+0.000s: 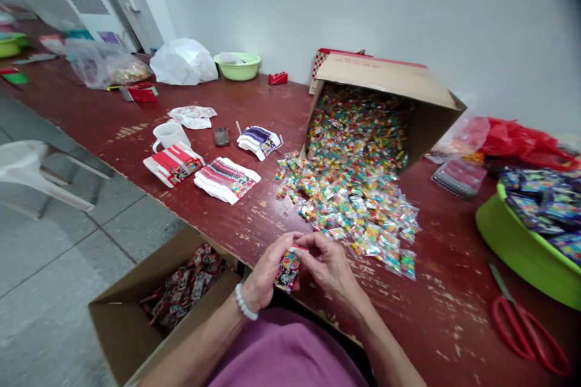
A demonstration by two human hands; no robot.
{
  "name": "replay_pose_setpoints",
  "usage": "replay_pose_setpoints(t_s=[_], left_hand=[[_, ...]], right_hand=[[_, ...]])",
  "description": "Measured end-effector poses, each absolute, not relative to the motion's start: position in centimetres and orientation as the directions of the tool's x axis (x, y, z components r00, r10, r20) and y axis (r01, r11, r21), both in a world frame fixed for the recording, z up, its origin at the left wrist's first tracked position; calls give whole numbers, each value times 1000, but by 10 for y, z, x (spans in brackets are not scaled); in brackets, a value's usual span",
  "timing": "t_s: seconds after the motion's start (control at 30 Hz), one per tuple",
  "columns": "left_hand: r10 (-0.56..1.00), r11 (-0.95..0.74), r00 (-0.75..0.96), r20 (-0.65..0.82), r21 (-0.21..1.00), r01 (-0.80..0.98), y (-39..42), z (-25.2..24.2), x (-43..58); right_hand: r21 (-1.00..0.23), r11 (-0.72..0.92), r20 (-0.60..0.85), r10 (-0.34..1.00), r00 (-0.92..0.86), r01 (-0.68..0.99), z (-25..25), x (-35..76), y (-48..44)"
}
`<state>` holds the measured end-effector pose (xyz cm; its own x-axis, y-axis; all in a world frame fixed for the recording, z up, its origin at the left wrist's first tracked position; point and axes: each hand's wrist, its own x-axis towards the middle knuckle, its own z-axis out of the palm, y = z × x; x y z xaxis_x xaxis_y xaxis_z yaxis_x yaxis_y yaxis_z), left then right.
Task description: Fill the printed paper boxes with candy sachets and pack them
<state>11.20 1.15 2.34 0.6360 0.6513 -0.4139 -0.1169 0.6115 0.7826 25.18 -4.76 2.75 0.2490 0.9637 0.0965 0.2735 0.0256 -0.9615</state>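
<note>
Small printed packet [287, 270], probably light, pliable and slick, best taken by its edges: left hand [269, 270] curls round one side, right hand [330, 261] pinches the top.

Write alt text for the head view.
A person's left hand and right hand hold a printed packet at a red table. Beyond them, clear packets of colourful pieces spill from a cardboard box; scissors lie at right.

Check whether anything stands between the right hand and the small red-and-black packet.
Nothing visible does: the right hand meets the packet at its top end, while the left hand holds it. The candy sachets lie beyond the hands, not between.
</note>
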Motion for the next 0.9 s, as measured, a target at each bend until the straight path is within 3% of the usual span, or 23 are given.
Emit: replay_pose_setpoints(t_s=[0.13,0.2,0.27,0.4,0.53,0.73,0.9], left_hand=[[530,713,714,-458,696,-83,12,27,115],[509,732,715,-480,679,-66,13,27,114],[529,723,688,-496,689,-60,15,25,111],[543,750,675,-500,650,-122,17,19,105],[491,807,718,-494,567,-161,18,14,102],[524,788,668,-529,600,-142,15,20,103],[558,765,643,-524,625,-155,10,25,103]], right_hand=[[-997,-51,-61,975,215,-49,27,245,-43],[-991,-84,-106,969,222,-104,28,243,-43],[-999,-47,-50,965,259,-16,29,242,-44],[-942,153,214,959,186,298,31,242,-51],[-930,218,277,945,175,294,26,237,-56],[-999,-38,-41,964,264,-15,21,231,-55],[-901,-151,-255,943,215,-406,22,227,-51]])
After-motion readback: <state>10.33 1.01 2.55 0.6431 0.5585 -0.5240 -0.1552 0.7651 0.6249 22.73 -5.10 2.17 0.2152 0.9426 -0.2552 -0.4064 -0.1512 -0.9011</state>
